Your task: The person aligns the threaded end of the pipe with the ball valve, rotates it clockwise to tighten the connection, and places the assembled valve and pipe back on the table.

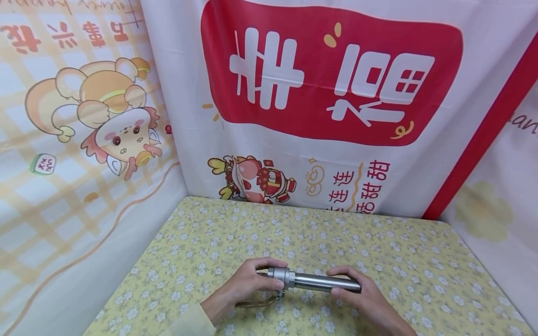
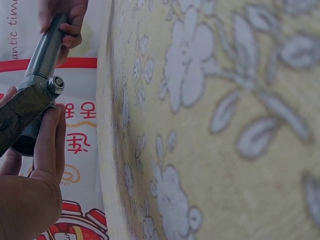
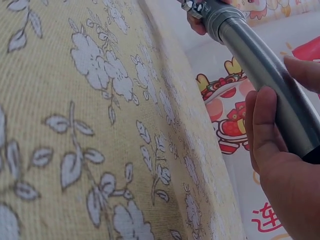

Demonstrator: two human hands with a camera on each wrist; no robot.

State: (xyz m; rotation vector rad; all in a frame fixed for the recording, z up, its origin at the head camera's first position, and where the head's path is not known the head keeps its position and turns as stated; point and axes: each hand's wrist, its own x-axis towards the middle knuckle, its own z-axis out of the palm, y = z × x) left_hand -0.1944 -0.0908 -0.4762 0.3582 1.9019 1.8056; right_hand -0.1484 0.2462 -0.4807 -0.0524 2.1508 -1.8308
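Observation:
Low over the table's front half, my left hand (image 1: 248,282) grips a steel ball valve (image 1: 278,275), thumb on the near side and fingers over the far side. A smooth metal pipe (image 1: 313,281) runs out of the valve to the right, its threaded end at the valve mouth. My right hand (image 1: 363,293) holds the pipe near its far end between thumb and fingers. The valve's lever handle (image 1: 257,304) points left below my left hand. Seen from the left wrist, that lever (image 2: 20,117) looks dark and wrapped, with a nut (image 2: 57,84) at its pivot.
A yellow floral cloth (image 1: 252,233) covers the table. Printed fabric walls stand around it: a red and white one (image 1: 311,154) at the back, a checked one (image 1: 84,196) on the left and a pale one (image 1: 483,196) on the right.

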